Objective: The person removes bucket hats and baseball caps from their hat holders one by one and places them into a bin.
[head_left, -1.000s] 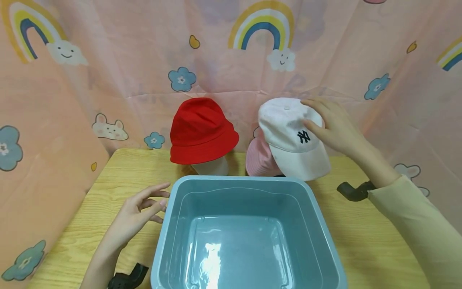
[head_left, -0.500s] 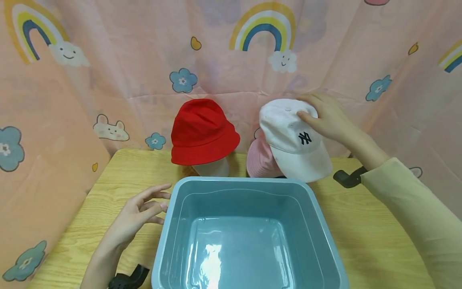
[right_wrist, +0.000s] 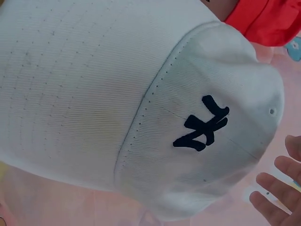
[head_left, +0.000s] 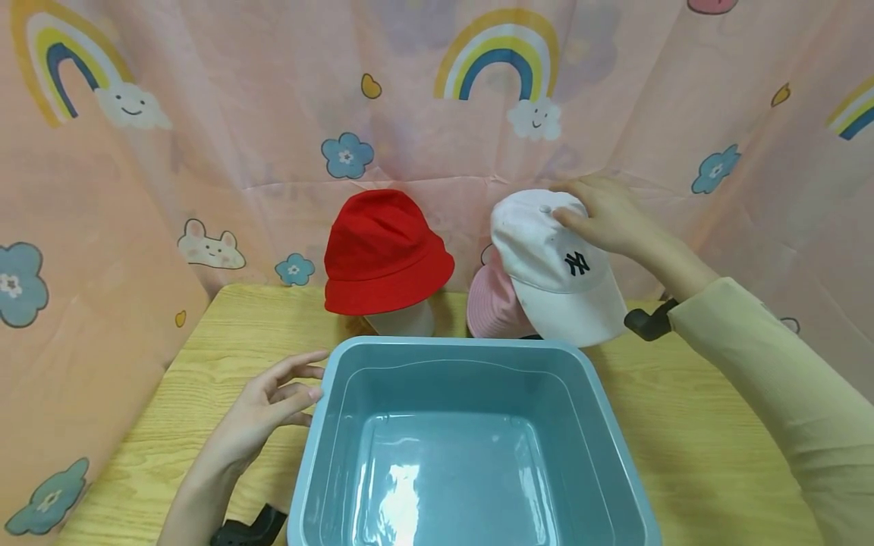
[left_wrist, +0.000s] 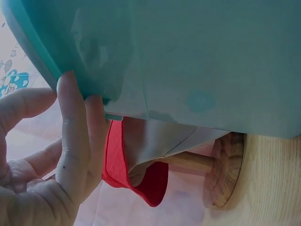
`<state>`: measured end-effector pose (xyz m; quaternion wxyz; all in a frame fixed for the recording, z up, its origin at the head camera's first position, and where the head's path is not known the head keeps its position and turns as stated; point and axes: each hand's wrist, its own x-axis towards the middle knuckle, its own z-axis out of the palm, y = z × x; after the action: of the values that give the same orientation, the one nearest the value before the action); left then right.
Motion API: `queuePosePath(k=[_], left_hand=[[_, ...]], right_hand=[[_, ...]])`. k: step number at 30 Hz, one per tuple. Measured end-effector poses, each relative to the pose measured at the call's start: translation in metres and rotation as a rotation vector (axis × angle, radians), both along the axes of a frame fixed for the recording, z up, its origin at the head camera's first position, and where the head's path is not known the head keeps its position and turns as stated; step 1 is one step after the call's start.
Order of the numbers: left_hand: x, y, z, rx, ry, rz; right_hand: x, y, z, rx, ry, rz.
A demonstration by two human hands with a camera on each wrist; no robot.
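Note:
A white baseball cap (head_left: 542, 243) with a dark NY logo sits at the back right, brim tilted down toward the basin. Beside its crown is my right hand (head_left: 608, 216), fingers spread; the right wrist view shows the fingertips (right_wrist: 263, 181) just off the cap's top. My left hand (head_left: 262, 409) is at the left side of a blue-grey plastic basin (head_left: 451, 343), its fingers loosely bent and fingertips (left_wrist: 68, 82) right at the rim. Nothing is gripped by either hand. A pink hat (head_left: 495, 303) is partly hidden behind the white cap.
On a stand at the back left hangs a red bucket hat (head_left: 385, 254); its round wooden base (left_wrist: 228, 172) shows in the left wrist view. The basin fills the front of the wooden table (head_left: 696, 425). A pink patterned curtain (head_left: 273, 136) closes off the back and sides.
My right hand has moved left and slightly up over the white cap's crown. The cap and the basin stay in place. My left hand has barely shifted toward the rim.

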<state>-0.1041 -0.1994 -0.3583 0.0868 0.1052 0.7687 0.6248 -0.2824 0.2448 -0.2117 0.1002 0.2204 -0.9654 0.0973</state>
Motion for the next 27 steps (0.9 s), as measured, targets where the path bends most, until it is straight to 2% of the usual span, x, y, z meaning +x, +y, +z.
queuePosePath(k=[13, 27], left_hand=[[0.002, 0.005, 0.001, 0.048, -0.004, 0.017], [0.002, 0.004, 0.003, 0.067, 0.019, -0.024]], right_hand=[[-0.015, -0.007, 0.004, 0.091, -0.107, 0.003], [-0.025, -0.01, 0.002, 0.11, -0.178, 0.04]])
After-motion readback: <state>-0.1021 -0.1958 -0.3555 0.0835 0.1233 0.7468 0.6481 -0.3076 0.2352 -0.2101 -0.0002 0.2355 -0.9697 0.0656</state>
